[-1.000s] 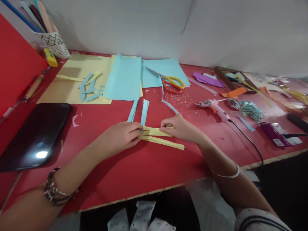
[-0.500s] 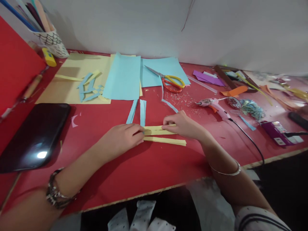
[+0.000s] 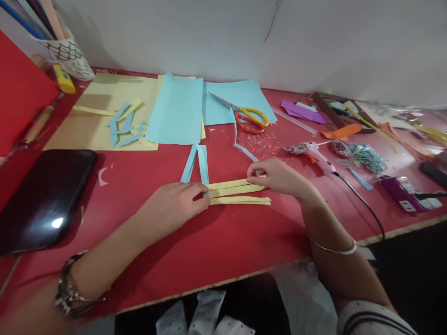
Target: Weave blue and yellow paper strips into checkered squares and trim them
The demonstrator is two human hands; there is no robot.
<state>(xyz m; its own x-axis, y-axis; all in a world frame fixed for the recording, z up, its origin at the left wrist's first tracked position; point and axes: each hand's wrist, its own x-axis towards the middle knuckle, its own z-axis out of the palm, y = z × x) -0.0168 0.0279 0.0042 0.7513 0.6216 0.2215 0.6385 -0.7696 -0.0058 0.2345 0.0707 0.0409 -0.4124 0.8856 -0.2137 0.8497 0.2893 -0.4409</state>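
Note:
My left hand (image 3: pixel 176 202) is closed over the crossing of the paper strips, thumb and fingers pressing them near the table. Two pale blue strips (image 3: pixel 203 163) stick up from under it, their upper ends close together. Several yellow paper strips (image 3: pixel 237 188) run out to its right, the lowest one (image 3: pixel 240 201) lying a little apart from the others. At the right end of the upper yellow strips, my right hand (image 3: pixel 279 176) pinches with thumb and bent forefinger. The strips' joined ends are hidden under my left fingers.
Scissors (image 3: pixel 249 118) lie on blue paper (image 3: pixel 240 90) at the back. A pink glue gun (image 3: pixel 314 156) with a cable is to the right, near a purple socket box (image 3: pixel 401 190). A black phone-like slab (image 3: pixel 49 195) lies left, beyond it a pen cup (image 3: pixel 71 56).
My right hand has slid right toward the ends of the yellow strips. The upper yellow strips now slant upward to the right, and the blue strips' upper ends sit closer together.

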